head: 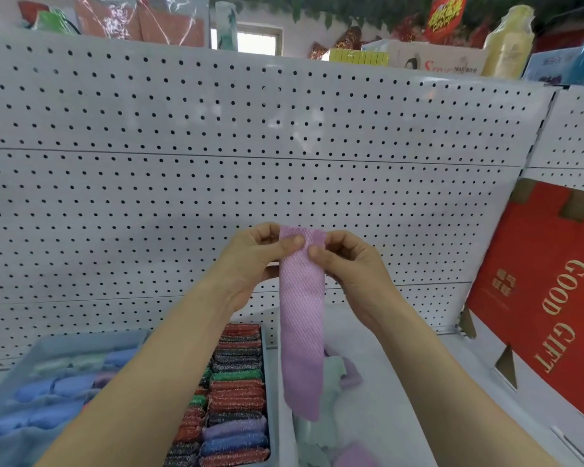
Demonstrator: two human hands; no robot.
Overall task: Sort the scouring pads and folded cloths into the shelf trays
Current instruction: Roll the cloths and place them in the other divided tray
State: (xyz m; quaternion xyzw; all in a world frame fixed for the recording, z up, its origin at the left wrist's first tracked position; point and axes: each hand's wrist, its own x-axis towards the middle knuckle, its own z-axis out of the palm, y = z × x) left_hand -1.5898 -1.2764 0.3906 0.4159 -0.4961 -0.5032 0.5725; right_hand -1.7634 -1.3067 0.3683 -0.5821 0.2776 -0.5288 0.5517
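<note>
A long pink textured cloth [302, 332] hangs down in front of the pegboard, folded into a narrow strip. My left hand [253, 261] pinches its top edge from the left and my right hand [348, 264] pinches it from the right. Below, a grey tray [273, 372] holds rows of glittery scouring pads [236, 392] in red, green, black and blue. To its left another grey tray [11, 379] holds rolled blue, green and purple cloths [61, 389]. Loose pale green and lilac cloths [344, 372] lie on the white shelf under the hanging strip.
A white pegboard [216, 163] backs the shelf. A red and white "GOOD GIFT" box [536, 298] stands at the right. Above the pegboard sit bottles, boxes and packaged goods [506, 42].
</note>
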